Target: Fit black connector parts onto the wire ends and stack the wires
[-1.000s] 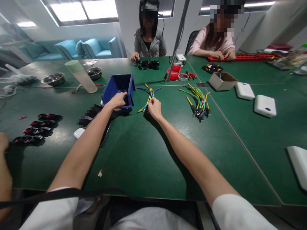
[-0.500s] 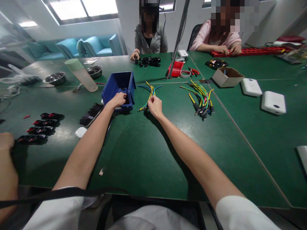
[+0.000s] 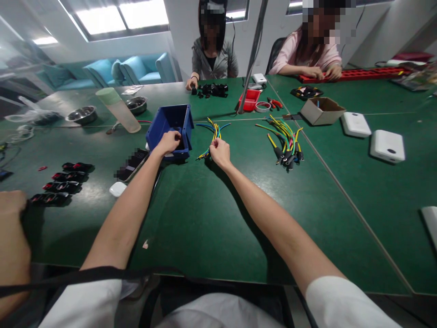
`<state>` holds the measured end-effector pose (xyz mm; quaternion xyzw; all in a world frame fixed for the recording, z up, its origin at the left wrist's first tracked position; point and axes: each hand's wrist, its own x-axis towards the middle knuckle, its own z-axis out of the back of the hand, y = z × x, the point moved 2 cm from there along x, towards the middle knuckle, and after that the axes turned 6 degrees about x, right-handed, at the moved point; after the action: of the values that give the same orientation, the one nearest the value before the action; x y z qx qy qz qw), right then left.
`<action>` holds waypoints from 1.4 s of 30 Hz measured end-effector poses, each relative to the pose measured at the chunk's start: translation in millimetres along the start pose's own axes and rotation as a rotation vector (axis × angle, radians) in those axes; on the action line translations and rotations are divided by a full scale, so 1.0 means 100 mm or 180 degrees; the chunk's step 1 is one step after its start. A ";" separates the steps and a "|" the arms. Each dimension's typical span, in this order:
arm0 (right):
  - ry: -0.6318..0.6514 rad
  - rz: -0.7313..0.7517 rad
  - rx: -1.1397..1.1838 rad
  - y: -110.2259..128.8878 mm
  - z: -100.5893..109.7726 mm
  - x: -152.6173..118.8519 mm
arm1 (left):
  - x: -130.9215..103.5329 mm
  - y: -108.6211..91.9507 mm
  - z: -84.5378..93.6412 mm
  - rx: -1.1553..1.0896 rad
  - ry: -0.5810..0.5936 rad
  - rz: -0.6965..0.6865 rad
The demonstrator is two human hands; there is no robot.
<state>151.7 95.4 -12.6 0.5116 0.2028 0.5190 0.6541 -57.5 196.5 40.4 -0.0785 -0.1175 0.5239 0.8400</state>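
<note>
My left hand (image 3: 170, 142) reaches over the front wall into a blue plastic bin (image 3: 187, 136); its fingers are closed, and what they hold, if anything, is too small to make out. My right hand (image 3: 220, 151) is closed in a pinch on a small bunch of yellow, green and blue wires (image 3: 215, 131), which lies on the green table (image 3: 205, 218) just right of the bin. Farther right lies a bigger bundle of yellow-green wires (image 3: 288, 143) with black sleeves and ring ends pointing toward me.
A phone (image 3: 132, 165) and white case (image 3: 118, 189) lie beside my left forearm. Black-red parts (image 3: 64, 187) and another person's arm (image 3: 13, 237) are at the left. Beyond stand a bottle (image 3: 119, 111), metal bowls (image 3: 82, 115), a metal pole (image 3: 251, 64) and an open carton (image 3: 321, 114). Two people sit opposite.
The view has shifted slightly. My left hand is still in the bin with its fingers drawn a little closer together, while my right hand stays at the small wire bunch.
</note>
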 end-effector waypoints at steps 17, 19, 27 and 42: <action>0.0230 -0.0436 -0.1222 0.14 0.10 -0.03 | 0.02 0.12 -0.04 -0.0340 -0.0566 -0.0043; 0.0374 -0.0426 -0.1430 0.18 0.10 -0.06 | 0.01 0.11 -0.03 -0.0332 -0.0607 -0.0077; 0.0645 -0.0495 -0.1758 0.29 0.11 -0.11 | -0.04 0.08 -0.01 -0.0417 -0.0881 0.0002; 0.0811 -0.0986 -0.0149 0.07 0.17 0.11 | -0.01 0.09 -0.03 -0.0315 -0.0824 0.0067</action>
<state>165.6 96.8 3.1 0.3892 0.3480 0.4773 0.7069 -64.9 199.0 34.8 -0.0528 -0.2497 0.5320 0.8074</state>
